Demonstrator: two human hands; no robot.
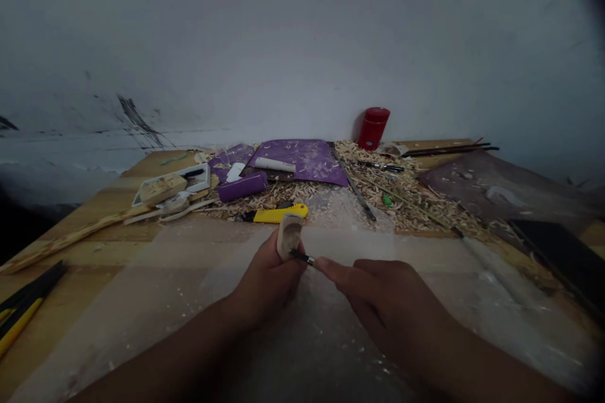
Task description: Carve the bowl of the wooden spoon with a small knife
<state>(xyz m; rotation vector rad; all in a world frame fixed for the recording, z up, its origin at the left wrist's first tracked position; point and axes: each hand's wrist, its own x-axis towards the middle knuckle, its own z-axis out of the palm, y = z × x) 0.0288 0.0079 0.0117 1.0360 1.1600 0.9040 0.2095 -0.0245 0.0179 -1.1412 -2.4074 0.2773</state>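
My left hand (276, 277) is closed around a pale piece of carved wood (290, 231) with a hollowed face, held upright above the plastic sheet. In my right hand (378, 289) is a slim carving knife (302, 257) with a dark blade and a shiny collar; its handle is hidden in my fist. The index finger stretches along the tool toward the blade, whose tip touches the lower part of the hollow. Just behind the wood lies a yellow utility knife (278, 213).
Wood shavings (312, 192) cover the table's back, around a purple sheet (302, 160) and a red canister (374, 128). A white tray (203, 177) with wood pieces stands left, beside a long stick (80, 238). Yellow-black pliers-like handles (28, 308) lie front left; a dark flat slab (558, 258) lies right.
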